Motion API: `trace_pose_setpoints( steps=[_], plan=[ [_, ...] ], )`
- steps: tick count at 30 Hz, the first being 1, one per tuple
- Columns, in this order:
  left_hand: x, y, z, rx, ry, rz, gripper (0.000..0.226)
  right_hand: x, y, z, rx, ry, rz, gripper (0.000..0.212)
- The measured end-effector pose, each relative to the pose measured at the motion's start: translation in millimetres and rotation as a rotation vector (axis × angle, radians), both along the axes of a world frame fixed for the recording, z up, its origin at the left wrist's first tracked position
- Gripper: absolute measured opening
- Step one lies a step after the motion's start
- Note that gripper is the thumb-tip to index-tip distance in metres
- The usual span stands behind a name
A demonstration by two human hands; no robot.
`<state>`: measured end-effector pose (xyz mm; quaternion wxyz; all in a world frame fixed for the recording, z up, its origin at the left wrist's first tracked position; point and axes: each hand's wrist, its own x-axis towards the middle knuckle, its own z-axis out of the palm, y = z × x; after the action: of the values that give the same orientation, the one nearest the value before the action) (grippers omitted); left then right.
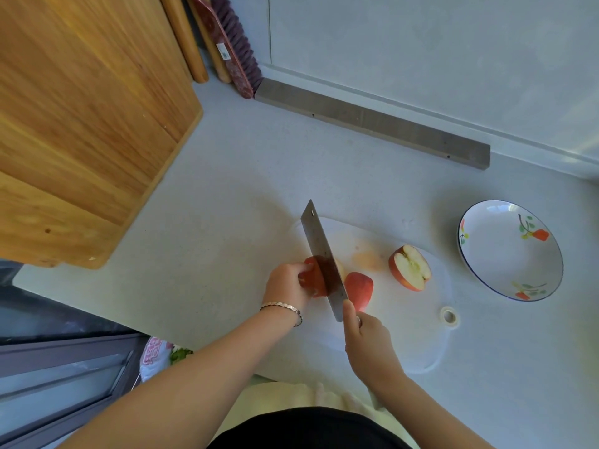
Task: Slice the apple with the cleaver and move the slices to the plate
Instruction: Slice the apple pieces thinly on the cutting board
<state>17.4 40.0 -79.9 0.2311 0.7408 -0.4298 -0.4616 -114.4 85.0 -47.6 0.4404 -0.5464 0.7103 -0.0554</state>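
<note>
Steel of the broad rectangular cleaver (321,254) stands edge-down in a red-skinned apple piece (312,281) on the smooth white plastic cutting board (405,319), the blade running away from the person with a small hole near its far corner. The left hand (287,283), a thin metal bracelet (282,307) on its wrist, is curled over the apple piece on the blade's left side, fingers pressing the skin. The right hand (366,338) is closed around the cleaver's handle, which the fist hides, the forefinger laid along the blade's near end. Just right of the blade lies a cut red wedge (358,288), skin up. Farther right on the board rests an apple half (410,267), pale flesh and core facing up. Beyond the board's right edge sits a round white ceramic plate (486,254) with a dark blue rim and painted fruit sprigs, holding no slices. All rest on a matte, speckled pale grey countertop (227,205). A grained wooden board (81,124) leans at the left.
</note>
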Motion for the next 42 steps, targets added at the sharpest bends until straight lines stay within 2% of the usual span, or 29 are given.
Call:
trace_pose_setpoints(
  steps=[2,5,8,15,25,30,33,36,42],
  plan=[
    [1.4,1.4,-2.2,-0.007,0.002,0.017,0.033,1.9,-2.3,-2.8,0.017,-0.023,-0.045,0.056],
    [1.8,2.5,-2.2,0.023,0.056,0.043,0.033,4.8,-17.1,-4.7,0.082,-0.155,-0.2,0.054],
    [3.7,3.1,-2.9,0.031,0.002,-0.005,0.043,2.8,-28.4,4.9,0.155,-0.221,-0.257,0.053],
    [-1.3,-0.1,-2.8,0.036,0.018,0.067,0.042,-8.4,-22.3,19.3,0.057,-0.069,-0.073,0.06],
    [-0.8,-1.0,-0.8,0.036,-0.014,0.018,0.036,2.1,-21.3,23.1,0.099,-0.04,-0.055,0.057],
    [-0.6,-1.4,-2.0,0.044,0.006,0.024,0.033,-2.2,-10.0,19.3,0.043,0.042,0.0,0.07],
    [-1.0,-1.6,-1.2,0.042,0.023,0.035,0.021,-0.5,-8.5,15.2,-0.011,0.073,0.031,0.072],
    [-1.0,-1.0,1.0,0.021,-0.015,0.015,0.01,5.3,-12.8,7.4,-0.017,0.075,0.037,0.065],
    [0.0,0.3,-1.2,0.022,0.062,0.097,0.026,6.5,-10.2,-3.8,0.004,0.011,-0.002,0.055]
  ],
)
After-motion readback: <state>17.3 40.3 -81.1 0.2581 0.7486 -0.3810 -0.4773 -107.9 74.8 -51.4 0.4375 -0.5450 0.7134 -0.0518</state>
